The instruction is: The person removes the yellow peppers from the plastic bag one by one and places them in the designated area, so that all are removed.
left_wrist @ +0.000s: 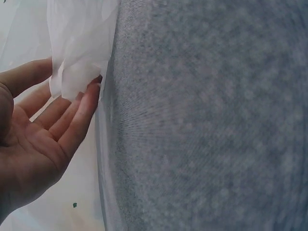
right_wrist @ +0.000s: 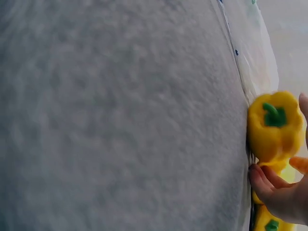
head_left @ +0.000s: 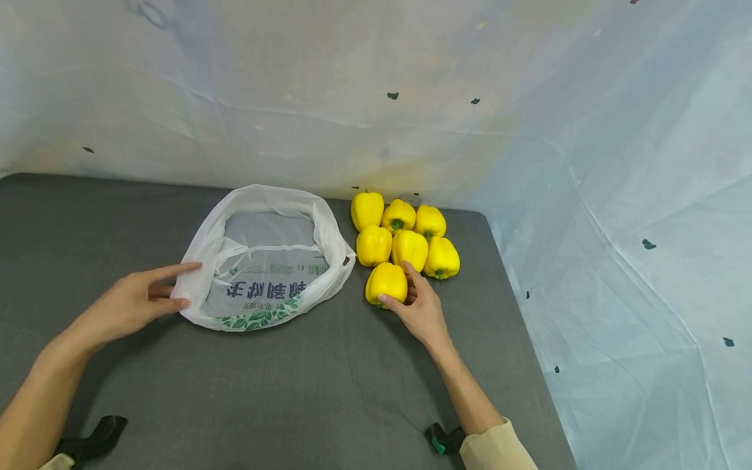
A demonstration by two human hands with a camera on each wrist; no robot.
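Note:
A white plastic bag (head_left: 194,287) with purple lettering and green leaf print lies with its mouth spread wide. My left hand (head_left: 138,297) holds the left rim of the bag; in the left wrist view, thin plastic (left_wrist: 82,43) covers some fingertips. My right hand (head_left: 420,310) has its thumb and fingers around the nearest yellow bell pepper (head_left: 384,282). In the right wrist view, this pepper (right_wrist: 274,137) shows its green stem, and only part of the hand (right_wrist: 284,199) appears.
Several more yellow bell peppers (head_left: 410,249) sit close together behind the right hand, near the back edge. The dark grey table (head_left: 282,398) ends at a pale sheet (head_left: 329,98) behind and on the right.

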